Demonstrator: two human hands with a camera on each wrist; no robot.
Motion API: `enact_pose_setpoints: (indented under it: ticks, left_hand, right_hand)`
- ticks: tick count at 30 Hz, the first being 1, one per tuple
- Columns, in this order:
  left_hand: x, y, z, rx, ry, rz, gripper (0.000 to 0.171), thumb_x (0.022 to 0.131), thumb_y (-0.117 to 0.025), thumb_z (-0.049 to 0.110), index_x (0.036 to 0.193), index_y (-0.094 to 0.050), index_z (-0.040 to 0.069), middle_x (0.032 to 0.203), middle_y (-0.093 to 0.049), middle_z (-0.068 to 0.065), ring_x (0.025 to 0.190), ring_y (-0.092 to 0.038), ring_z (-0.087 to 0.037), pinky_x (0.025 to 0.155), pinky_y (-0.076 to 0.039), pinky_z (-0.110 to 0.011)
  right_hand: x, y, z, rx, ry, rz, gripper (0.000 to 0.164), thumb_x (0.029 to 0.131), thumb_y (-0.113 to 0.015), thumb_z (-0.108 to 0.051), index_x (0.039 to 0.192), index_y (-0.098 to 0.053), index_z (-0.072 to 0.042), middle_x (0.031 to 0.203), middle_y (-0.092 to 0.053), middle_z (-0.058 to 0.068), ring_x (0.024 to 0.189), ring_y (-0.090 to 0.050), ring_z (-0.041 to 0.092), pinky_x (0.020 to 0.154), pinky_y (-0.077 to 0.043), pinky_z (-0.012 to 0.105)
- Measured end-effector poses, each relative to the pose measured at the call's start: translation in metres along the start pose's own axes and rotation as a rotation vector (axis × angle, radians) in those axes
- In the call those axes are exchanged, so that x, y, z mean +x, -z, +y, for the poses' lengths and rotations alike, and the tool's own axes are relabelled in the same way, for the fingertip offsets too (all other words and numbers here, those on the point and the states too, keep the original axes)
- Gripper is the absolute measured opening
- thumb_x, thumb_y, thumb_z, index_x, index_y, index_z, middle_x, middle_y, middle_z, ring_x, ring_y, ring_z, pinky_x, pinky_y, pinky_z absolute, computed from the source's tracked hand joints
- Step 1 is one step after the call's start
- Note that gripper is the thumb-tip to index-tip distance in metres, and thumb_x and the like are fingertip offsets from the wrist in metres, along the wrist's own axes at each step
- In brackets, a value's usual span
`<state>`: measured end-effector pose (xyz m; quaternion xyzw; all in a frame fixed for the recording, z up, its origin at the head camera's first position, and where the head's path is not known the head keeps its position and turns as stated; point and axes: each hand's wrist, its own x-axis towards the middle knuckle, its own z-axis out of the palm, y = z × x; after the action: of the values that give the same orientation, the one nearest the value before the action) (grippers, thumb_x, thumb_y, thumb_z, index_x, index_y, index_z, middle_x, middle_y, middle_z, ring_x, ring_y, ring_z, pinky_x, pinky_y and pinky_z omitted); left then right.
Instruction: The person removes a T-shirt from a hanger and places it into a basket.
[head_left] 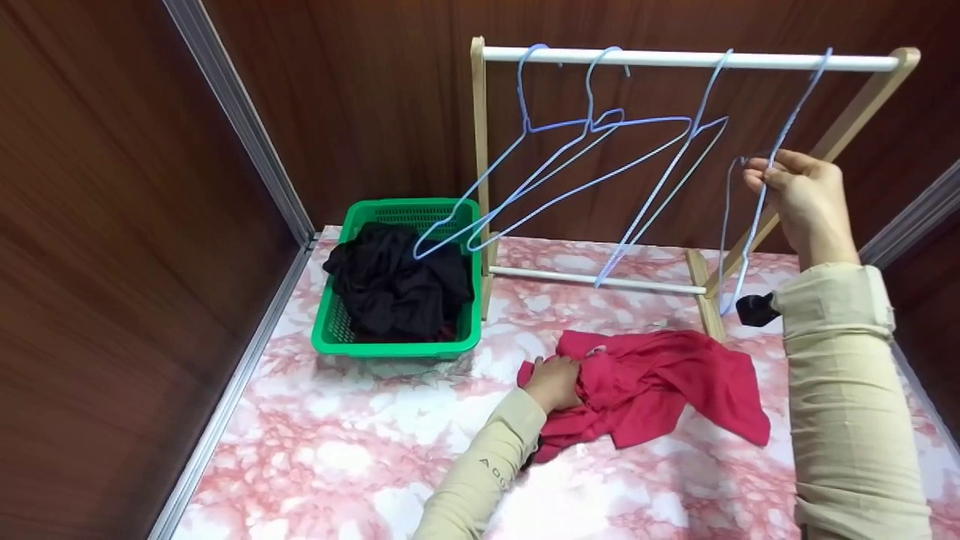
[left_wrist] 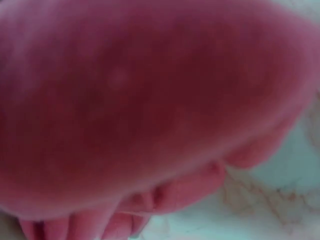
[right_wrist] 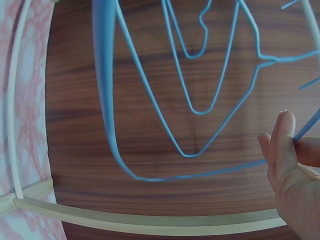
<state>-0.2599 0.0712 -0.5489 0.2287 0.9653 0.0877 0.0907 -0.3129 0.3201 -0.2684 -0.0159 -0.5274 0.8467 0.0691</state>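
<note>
A crumpled red garment (head_left: pixel 675 390) lies on the pink-and-white marbled surface, with a small pale spot near its upper left. My left hand (head_left: pixel 553 382) grips its left end, the fingertips sunk out of sight in the folds. Blurred red cloth (left_wrist: pixel 150 100) fills most of the left wrist view. At the right end of the rack, my right hand (head_left: pixel 814 191) pinches a blue wire hanger (head_left: pixel 756 210) just below its hook, between thumb and fingers. That hook still sits over the white rail. In the right wrist view, the hand (right_wrist: pixel 297 180) shows at the right edge.
Several other blue hangers (head_left: pixel 551 155) hang bare from the white rail (head_left: pixel 645 57) of a wooden-framed rack (head_left: pixel 481 157). To its left stands a green basket (head_left: pixel 397 349) holding bunched black clothing (head_left: pixel 401 281). Dark wood panels (head_left: pixel 360 97) enclose the back and sides.
</note>
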Motion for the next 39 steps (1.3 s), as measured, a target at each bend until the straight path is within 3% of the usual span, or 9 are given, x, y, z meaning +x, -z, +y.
enact_pose_setpoints:
  ticks: [6, 14, 20, 24, 28, 30, 32, 35, 39]
  left_hand:
    - [-0.004, -0.006, -0.003, -0.059, -0.028, 0.098, 0.04, 0.072, -0.076, 0.027, 0.108, -0.068, 0.013, 0.104, -0.062, -0.005, 0.096, -0.06, -0.022, 0.079, -0.052, -0.031]
    - [-0.004, -0.016, -0.008, -0.075, -0.045, 0.242, 0.039, 0.07, -0.075, 0.024, 0.106, -0.069, 0.01, 0.113, -0.055, -0.007, 0.105, -0.055, -0.022, 0.085, -0.051, -0.029]
    - [-0.004, -0.019, -0.011, -0.195, -0.037, 0.253, 0.044, 0.069, -0.074, 0.02, 0.112, -0.066, 0.01, 0.117, -0.063, -0.006, 0.11, -0.061, -0.02, 0.09, -0.052, -0.028]
    - [-0.004, -0.017, -0.012, -0.318, -0.023, 0.25, 0.038, 0.073, -0.071, 0.021, 0.109, -0.063, 0.01, 0.103, -0.07, -0.007, 0.098, -0.067, -0.022, 0.08, -0.055, -0.032]
    - [-0.007, -0.017, -0.014, -0.439, 0.013, 0.278, 0.04, 0.076, -0.07, 0.024, 0.111, -0.057, 0.009, 0.096, -0.072, -0.012, 0.093, -0.069, -0.027, 0.076, -0.055, -0.037]
    - [-0.007, -0.016, -0.016, -0.497, 0.033, 0.297, 0.043, 0.077, -0.07, 0.025, 0.115, -0.056, 0.01, 0.098, -0.071, -0.014, 0.093, -0.069, -0.029, 0.076, -0.055, -0.038]
    - [-0.007, -0.016, -0.017, -0.542, 0.052, 0.322, 0.045, 0.077, -0.069, 0.025, 0.118, -0.055, 0.011, 0.099, -0.071, -0.014, 0.094, -0.069, -0.03, 0.078, -0.055, -0.039]
    - [-0.007, -0.014, -0.019, -0.6, 0.078, 0.36, 0.046, 0.077, -0.069, 0.022, 0.118, -0.053, 0.009, 0.098, -0.071, -0.015, 0.093, -0.068, -0.031, 0.078, -0.055, -0.039]
    - [-0.006, -0.01, -0.021, -0.672, 0.102, 0.428, 0.045, 0.076, -0.068, 0.018, 0.116, -0.051, 0.005, 0.095, -0.07, -0.019, 0.09, -0.068, -0.034, 0.075, -0.054, -0.04]
  right_hand:
    - [0.002, 0.002, 0.002, 0.009, -0.003, 0.014, 0.069, 0.092, -0.036, 0.014, 0.147, 0.004, 0.007, 0.07, -0.068, 0.01, 0.063, -0.066, 0.014, 0.066, -0.055, 0.018]
    - [0.0, 0.006, 0.003, 0.023, 0.003, 0.011, 0.07, 0.093, -0.037, 0.011, 0.148, 0.005, 0.005, 0.072, -0.067, 0.01, 0.064, -0.066, 0.015, 0.064, -0.056, 0.02]
    - [-0.002, 0.011, 0.003, 0.012, -0.014, 0.0, 0.069, 0.095, -0.039, 0.006, 0.15, 0.002, 0.002, 0.077, -0.067, 0.01, 0.067, -0.066, 0.015, 0.063, -0.056, 0.021]
    - [-0.004, 0.014, 0.004, 0.027, -0.003, -0.005, 0.045, 0.093, -0.043, 0.007, 0.136, -0.03, 0.001, 0.078, -0.068, 0.011, 0.068, -0.066, 0.016, 0.064, -0.056, 0.022]
    - [-0.006, 0.015, 0.007, 0.027, 0.003, -0.016, 0.021, 0.092, -0.046, 0.006, 0.111, -0.041, 0.0, 0.079, -0.068, 0.011, 0.069, -0.066, 0.017, 0.065, -0.056, 0.023]
    - [-0.006, 0.015, 0.008, 0.013, 0.001, -0.017, 0.023, 0.091, -0.048, 0.007, 0.112, -0.04, 0.0, 0.079, -0.068, 0.01, 0.069, -0.067, 0.016, 0.065, -0.056, 0.022]
    - [-0.007, 0.015, 0.008, -0.008, -0.003, -0.018, 0.037, 0.091, -0.048, 0.008, 0.125, -0.035, 0.002, 0.078, -0.068, 0.008, 0.069, -0.066, 0.015, 0.065, -0.056, 0.021]
    - [-0.008, 0.015, 0.008, -0.022, -0.01, -0.02, 0.062, 0.089, -0.048, 0.01, 0.143, -0.017, 0.003, 0.078, -0.067, 0.008, 0.068, -0.066, 0.013, 0.065, -0.055, 0.019]
    - [-0.008, 0.015, 0.007, -0.029, -0.025, -0.025, 0.08, 0.089, -0.05, 0.011, 0.149, 0.001, 0.004, 0.078, -0.068, 0.007, 0.067, -0.067, 0.013, 0.065, -0.055, 0.018]
